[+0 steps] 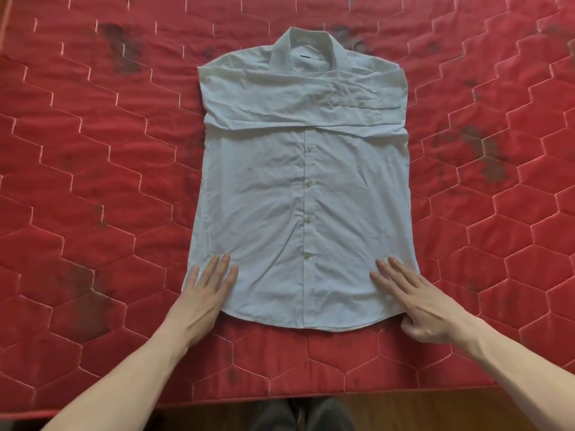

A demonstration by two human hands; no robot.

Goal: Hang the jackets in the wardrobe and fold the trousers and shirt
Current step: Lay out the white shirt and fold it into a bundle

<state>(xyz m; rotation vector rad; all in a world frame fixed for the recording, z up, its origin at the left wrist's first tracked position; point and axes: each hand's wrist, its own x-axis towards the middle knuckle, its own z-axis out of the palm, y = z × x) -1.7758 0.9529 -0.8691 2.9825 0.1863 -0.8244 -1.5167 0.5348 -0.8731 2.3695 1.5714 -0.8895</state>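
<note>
A: Item one, lower left of the frame?

B: My left hand (203, 293), bare forearm running in from the bottom left corner. I log it palm down on the lower left corner of the hem, fingers straight and close together, tips pointing up the frame. It pinches nothing; it presses flat.

A: Item two, centre?

B: The pale blue buttoned cotton shirt (298, 213), front side up, collar toward the top of the frame, hem toward the bottom. Both sleeves are folded across the chest in a band below the collar, one cuff lying at the right side of that band. The button placket runs down the middle, slightly right of centre. It lies flat on the red quilted bed cover with hexagon stitching (77, 181), which fills the frame and carries dark blotches at upper left and right.

A: Item three, lower right?

B: My right hand (426, 303), on the lower right corner of the hem. Fingers straight, slightly spread, lying on the cloth; the thumb sits at the hem's edge, and I cannot tell whether it is tucked beneath.

A: Bottom edge?

B: A strip of brown wooden floor (435, 405) and dark trouser legs (298, 415), centre.
</note>
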